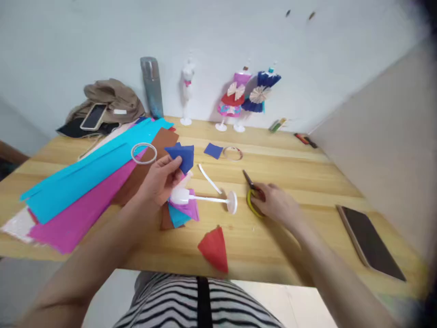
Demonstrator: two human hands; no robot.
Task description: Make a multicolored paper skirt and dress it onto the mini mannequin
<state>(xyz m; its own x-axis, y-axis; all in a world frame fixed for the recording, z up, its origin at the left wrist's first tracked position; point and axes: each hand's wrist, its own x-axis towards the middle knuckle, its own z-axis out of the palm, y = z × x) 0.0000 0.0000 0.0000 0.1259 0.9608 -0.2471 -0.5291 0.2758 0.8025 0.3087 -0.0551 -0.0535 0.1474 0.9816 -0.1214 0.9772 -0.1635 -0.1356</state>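
a folded blue paper [182,157] is pinched between thumb and fingers of the left hand [160,181] and held just above the table [307,173]. the right hand [277,203] is laid over the scissors [250,200], with fingers curled at the yellow loops. whether that grip is closed cannot be told, as the picture is blurred there. the blades are pointed to about 11 o'clock. the blue paper is found at about 10 o'clock from the scissors, well apart. between the hands a white doll [180,196] is laid flat, with its long axis running from 9 to 3 o'clock. its round foot lies just beside the scissors, and its body, wrapped in magenta and cyan scraps, lies by the left hand. the left hand is nearer the body, the right nearer the foot. a red cone [214,248] is seen at 6 o'clock from the doll, and a phone [370,239] at 4 o'clock from the right hand. no brand, label or writing can be read.
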